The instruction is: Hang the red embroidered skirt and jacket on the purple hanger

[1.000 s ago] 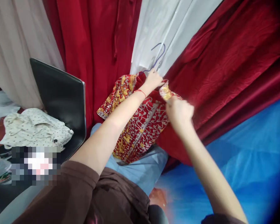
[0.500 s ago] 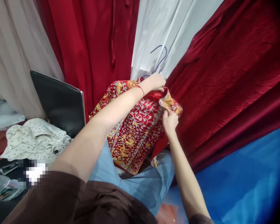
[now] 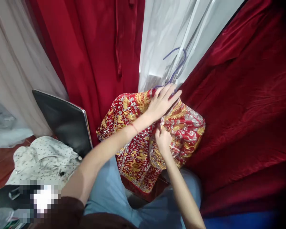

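A red garment (image 3: 135, 159) with gold and silver embroidery hangs on a purple hanger (image 3: 181, 63) in front of my knees. My left hand (image 3: 163, 100), a red string round its wrist, lies over the garment's neck just below the hanger's hook, its fingers spread. Lower and closer to me, my right hand (image 3: 163, 138) is closed on the front edge of the garment below the collar. The garment's right shoulder and sleeve lie spread out beyond my right hand.
Red curtains (image 3: 102, 47) and a white curtain (image 3: 154, 41) hang behind. To the left stand a black panel (image 3: 64, 121), a dotted white cloth (image 3: 47, 159) and a plastic container (image 3: 1, 216). Dark red fabric (image 3: 240, 127) fills the right side.
The garment's right shoulder and sleeve now lie over the hanger's right side, opened outward. My left hand's fingers have spread; my right hand has moved left and down. The view has shifted.
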`<state>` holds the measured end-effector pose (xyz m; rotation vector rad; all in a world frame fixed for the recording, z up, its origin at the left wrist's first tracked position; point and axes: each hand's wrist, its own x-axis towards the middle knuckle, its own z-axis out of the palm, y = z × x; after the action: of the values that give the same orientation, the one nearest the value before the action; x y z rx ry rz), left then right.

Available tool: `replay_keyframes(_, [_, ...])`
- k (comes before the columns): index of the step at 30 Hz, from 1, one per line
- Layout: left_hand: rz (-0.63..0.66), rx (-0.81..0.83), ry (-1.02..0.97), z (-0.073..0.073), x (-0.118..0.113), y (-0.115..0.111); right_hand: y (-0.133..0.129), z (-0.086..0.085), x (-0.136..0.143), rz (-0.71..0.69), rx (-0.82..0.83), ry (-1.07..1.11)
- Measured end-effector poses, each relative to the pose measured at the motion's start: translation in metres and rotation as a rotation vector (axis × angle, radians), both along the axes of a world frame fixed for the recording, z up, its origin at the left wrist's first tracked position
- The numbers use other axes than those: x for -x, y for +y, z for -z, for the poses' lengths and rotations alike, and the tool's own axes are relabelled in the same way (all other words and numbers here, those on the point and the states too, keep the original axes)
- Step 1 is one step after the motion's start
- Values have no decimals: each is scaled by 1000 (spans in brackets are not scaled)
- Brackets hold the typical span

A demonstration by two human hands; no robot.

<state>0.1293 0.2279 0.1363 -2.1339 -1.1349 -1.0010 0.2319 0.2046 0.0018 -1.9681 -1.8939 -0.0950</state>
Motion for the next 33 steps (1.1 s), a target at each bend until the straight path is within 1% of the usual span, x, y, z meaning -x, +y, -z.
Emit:
replay_keyframes(1, [-70,-13,-128,17,5,-10,-2,5,-5,1,-37,27])
replay_keyframes(3, [-227,-38,-388,58,17,-23,-10,15,-14,12,-103,84])
replay_keyframes(5, [-373,-28,-643,103,33,-27,-18,26,-18,14,-110,93])
replay_keyframes(6, [-427,-6,-731,125,42,-26,-22,32,-18,20,-95,93])
replay_keyframes(8, [-410,127,-708,162,58,-23,-28,43,-15,40,-39,91])
replay_keyframes(9, [-384,192,-663,175,64,-21,-30,47,-11,52,-9,93])
replay_keyframes(10, [-343,251,-612,184,68,-20,-31,50,-6,60,22,97])
replay_keyframes(11, [-301,298,-570,188,69,-19,-32,50,-1,67,52,105])
replay_keyframes(12, [-261,341,-542,189,68,-20,-33,47,5,58,79,120])
replay_keyframes(13, [-222,384,-525,185,65,-21,-32,41,12,21,100,149])
replay_keyframes(15, [-143,481,-525,168,57,-24,-28,21,21,-131,134,266])
replay_keyframes(16, [-90,542,-538,158,53,-25,-24,8,24,-246,147,356])
replay_keyframes(17, [-18,612,-559,147,50,-25,-18,-6,25,-350,169,469])
replay_keyframes(18, [74,686,-582,138,48,-24,-12,-18,25,-459,233,592])
replay_keyframes(19, [173,758,-603,131,48,-21,-5,-28,23,-522,271,692])
replay_keyframes(20, [257,817,-619,128,49,-19,2,-35,20,-564,280,755])
replay_keyframes(21, [308,854,-629,128,51,-15,9,-37,17,-596,270,786])
replay_keyframes(22, [316,864,-635,132,53,-12,14,-35,14,-616,249,788])
replay_keyframes(23, [294,852,-637,139,55,-9,17,-29,12,-632,222,767])
replay_keyframes(24, [256,830,-638,149,56,-6,19,-19,10,-641,190,729])
replay_keyframes(26, [198,782,-647,169,55,-4,19,8,8,-628,107,630])
replay_keyframes(27, [198,760,-657,178,52,-3,18,23,8,-601,53,581])
replay_keyframes(28, [210,734,-673,185,49,-4,15,37,7,-566,-6,539])
replay_keyframes(30, [254,678,-718,193,43,-5,11,60,5,-502,-107,498])
replay_keyframes(31, [280,656,-746,196,40,-7,9,68,2,-486,-139,501])
replay_keyframes(33, [328,645,-804,204,38,-12,6,76,-3,-492,-170,541])
